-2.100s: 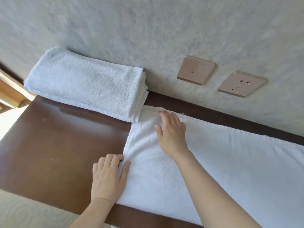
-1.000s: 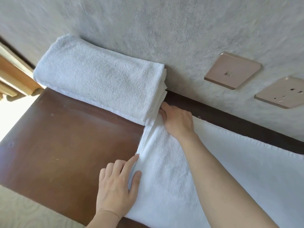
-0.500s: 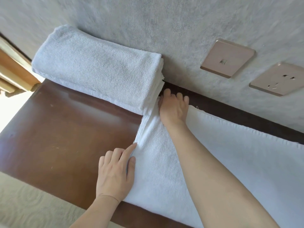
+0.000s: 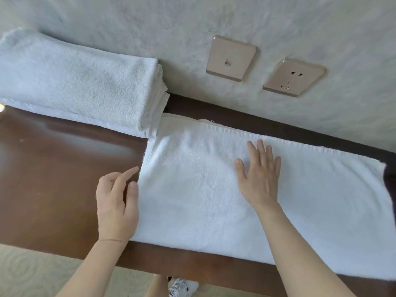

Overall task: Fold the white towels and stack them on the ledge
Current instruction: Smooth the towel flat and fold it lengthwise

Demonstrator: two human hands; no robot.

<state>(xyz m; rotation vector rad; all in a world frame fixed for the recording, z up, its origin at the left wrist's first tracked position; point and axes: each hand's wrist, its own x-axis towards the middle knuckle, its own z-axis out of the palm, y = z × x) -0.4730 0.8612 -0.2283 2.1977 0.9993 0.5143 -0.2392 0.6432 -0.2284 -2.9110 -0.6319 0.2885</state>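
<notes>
**Right hand leaves the far corner and flattens the towel**

The right hand (image 4: 258,176) has moved off the towel's far left corner, where it was tucked against the stack half a second ago, and now lies flat near the middle of the spread white towel (image 4: 214,189), fingers straight and slightly fanned, holding nothing. The left hand (image 4: 116,202) has stayed at the towel's left edge; its index finger points along that edge and the other fingers are loosely bent, gripping nothing that can be seen. The corner now sits squared up just beside the stack, so aligning looks done and smoothing is under way; the next fold probably follows.

The spread towel lies across the centre and right of the frame, its left edge touching the stack of folded towels (image 4: 75,86) in the upper left. It is not yet folded small enough to join that stack.

Both rest on a dark brown polished wooden surface (image 4: 53,168) set against a pale textured wall (image 4: 214,16). Two beige wall plates sit in the upper right: a switch plate (image 4: 231,58) and a power socket (image 4: 293,77). Pale patterned carpet (image 4: 32,273) and a white shoe (image 4: 182,286) show at the bottom edge.
</notes>
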